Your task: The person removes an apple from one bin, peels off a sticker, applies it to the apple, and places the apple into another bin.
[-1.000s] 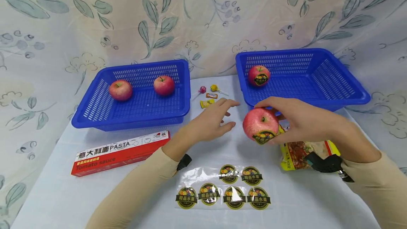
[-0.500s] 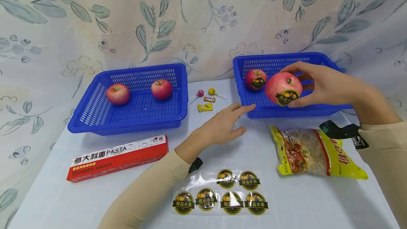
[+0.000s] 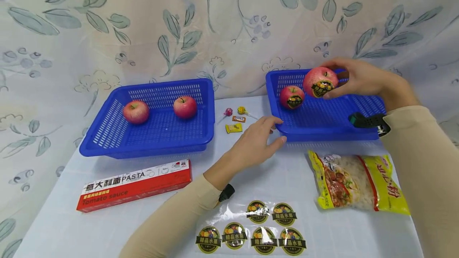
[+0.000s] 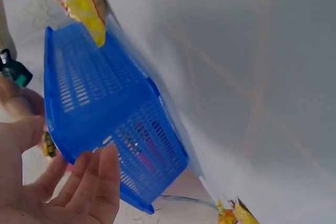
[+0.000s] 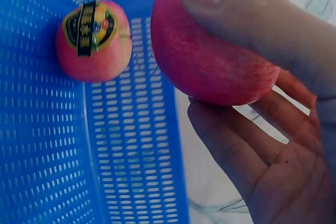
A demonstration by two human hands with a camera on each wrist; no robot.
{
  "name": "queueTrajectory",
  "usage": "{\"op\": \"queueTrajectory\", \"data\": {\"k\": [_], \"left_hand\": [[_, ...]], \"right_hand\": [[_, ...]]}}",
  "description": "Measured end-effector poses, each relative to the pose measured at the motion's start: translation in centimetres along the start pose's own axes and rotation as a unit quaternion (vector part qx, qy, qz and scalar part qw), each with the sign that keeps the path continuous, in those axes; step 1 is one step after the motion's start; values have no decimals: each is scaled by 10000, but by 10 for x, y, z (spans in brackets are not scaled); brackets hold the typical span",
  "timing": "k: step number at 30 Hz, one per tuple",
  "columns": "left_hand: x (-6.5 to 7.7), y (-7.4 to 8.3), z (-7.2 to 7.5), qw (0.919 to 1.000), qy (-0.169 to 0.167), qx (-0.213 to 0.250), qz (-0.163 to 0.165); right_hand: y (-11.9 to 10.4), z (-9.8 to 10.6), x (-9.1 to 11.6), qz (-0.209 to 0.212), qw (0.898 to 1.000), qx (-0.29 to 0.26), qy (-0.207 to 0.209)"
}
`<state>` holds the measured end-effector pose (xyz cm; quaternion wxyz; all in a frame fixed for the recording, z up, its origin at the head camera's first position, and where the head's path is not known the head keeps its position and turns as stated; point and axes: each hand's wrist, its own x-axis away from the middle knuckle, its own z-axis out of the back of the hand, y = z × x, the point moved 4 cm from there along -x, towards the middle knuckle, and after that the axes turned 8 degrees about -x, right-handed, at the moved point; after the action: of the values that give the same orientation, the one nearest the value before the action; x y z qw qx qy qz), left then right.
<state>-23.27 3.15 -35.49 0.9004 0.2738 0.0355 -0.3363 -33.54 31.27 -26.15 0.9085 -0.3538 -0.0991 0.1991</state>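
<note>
My right hand (image 3: 353,78) grips a red apple (image 3: 317,79) that bears a round black-and-gold fruit sticker, above the right blue basket (image 3: 337,133). In the right wrist view the thumb lies across the front of the held apple (image 5: 215,61), the fingers behind it. Another stickered apple (image 3: 292,97) sits inside that basket at its left end. My left hand (image 3: 255,140) is by the basket's near left corner, fingers loosely bent and holding nothing; the left wrist view shows its fingertips (image 4: 107,156) overlapping the basket wall.
The left blue basket (image 3: 147,146) contains two apples without visible stickers. Lollipops and small wrapped candies (image 3: 234,128) lie between the baskets. Nearer are a red pasta box (image 3: 134,186), a clear sticker sheet (image 3: 251,226) and a yellow noodle bag (image 3: 358,182). A floral curtain (image 3: 229,23) hangs behind.
The right hand has carried the stickered apple from over the table up and away, over the right basket. My left hand has shifted slightly right, to the basket's corner.
</note>
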Motion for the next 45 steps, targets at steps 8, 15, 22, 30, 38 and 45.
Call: {"op": "queueTrajectory", "data": {"k": [8, 15, 22, 30, 38, 45], "left_hand": [[-11, -8, -1, 9974, 315, 386, 513], [-15, -11, -3, 9947, 214, 659, 753], [-16, -11, -5, 9941, 87, 739, 792], [-19, -15, 1, 9941, -79, 565, 918], [-17, -15, 1, 9953, -83, 458, 850], [-15, -14, 6, 9958, -113, -31, 910]], "right_hand": [[33, 2, -32, -392, 9991, -123, -79], [74, 3, -40, -1005, 9937, -468, -151], [106, -7, -36, -1423, 9885, -425, -290], [110, -20, -43, -1238, 9898, 42, -709], [106, -24, -44, -1292, 9878, 38, -867], [94, -15, -41, -1301, 9851, 467, -1022]]}}
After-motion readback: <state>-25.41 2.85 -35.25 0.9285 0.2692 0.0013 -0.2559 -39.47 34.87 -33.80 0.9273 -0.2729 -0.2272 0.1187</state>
